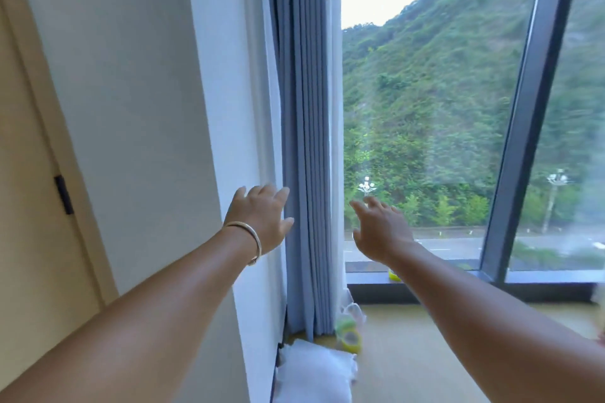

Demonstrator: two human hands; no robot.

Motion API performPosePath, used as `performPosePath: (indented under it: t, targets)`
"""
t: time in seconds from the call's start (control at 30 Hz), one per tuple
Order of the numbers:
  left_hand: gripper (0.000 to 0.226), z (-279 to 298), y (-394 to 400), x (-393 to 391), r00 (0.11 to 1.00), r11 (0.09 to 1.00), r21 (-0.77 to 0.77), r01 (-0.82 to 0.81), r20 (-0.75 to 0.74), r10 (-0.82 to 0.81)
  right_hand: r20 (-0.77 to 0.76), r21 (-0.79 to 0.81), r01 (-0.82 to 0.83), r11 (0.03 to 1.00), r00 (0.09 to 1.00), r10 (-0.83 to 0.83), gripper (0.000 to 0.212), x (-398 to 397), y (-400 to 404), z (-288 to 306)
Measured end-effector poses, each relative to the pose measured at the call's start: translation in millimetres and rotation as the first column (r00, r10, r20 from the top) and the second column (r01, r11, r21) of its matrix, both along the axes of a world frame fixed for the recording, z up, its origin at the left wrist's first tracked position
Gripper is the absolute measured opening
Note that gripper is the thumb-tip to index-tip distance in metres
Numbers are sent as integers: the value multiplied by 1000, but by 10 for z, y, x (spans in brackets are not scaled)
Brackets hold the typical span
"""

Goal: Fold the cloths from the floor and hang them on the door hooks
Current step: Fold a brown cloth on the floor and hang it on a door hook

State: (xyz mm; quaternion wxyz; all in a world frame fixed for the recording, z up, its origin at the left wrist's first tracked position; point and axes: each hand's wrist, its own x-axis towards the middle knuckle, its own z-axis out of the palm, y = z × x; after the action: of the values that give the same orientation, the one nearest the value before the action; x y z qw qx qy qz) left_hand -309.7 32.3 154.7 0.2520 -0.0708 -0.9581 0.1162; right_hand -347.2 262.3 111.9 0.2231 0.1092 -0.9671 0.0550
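A white cloth (316,370) lies crumpled on the floor at the foot of the wall, below both arms. My left hand (260,217) is held out in the air in front of the white wall and the edge of the blue curtain, fingers spread and holding nothing; a metal bangle sits on its wrist. My right hand (379,229) reaches forward in front of the window glass, fingers relaxed and empty. No door hooks are in view. A beige door (29,206) with a dark hinge stands at the left.
A blue-grey curtain (304,141) hangs bunched beside the large window (425,108). A dark window sill (458,285) runs low along the glass. Yellow-green tape rolls (350,335) and a crumpled clear bag sit on the floor by the curtain's foot.
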Motion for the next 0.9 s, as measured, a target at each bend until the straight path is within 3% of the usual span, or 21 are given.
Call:
performPosePath:
  t: [0.2,0.4,0.63,0.9]
  targets:
    - [65,-50,1451,-631,971,972,5,236,24,-236,40,-24,229,973,973,-228,61,-20,1464,-44]
    - [66,-179,3029,-957,868,869,35,494,44,-495,41,-5,481,877,876,-480,56,395,2848,-138]
    - [66,-470,4740,-805,629,633,13,774,98,-771,95,6,781,625,621,-778,54,1214,4135,-327]
    - [66,-632,6432,-512,344,350,31,936,120,-931,157,29,954,298,290,-944,53,2046,5180,-482]
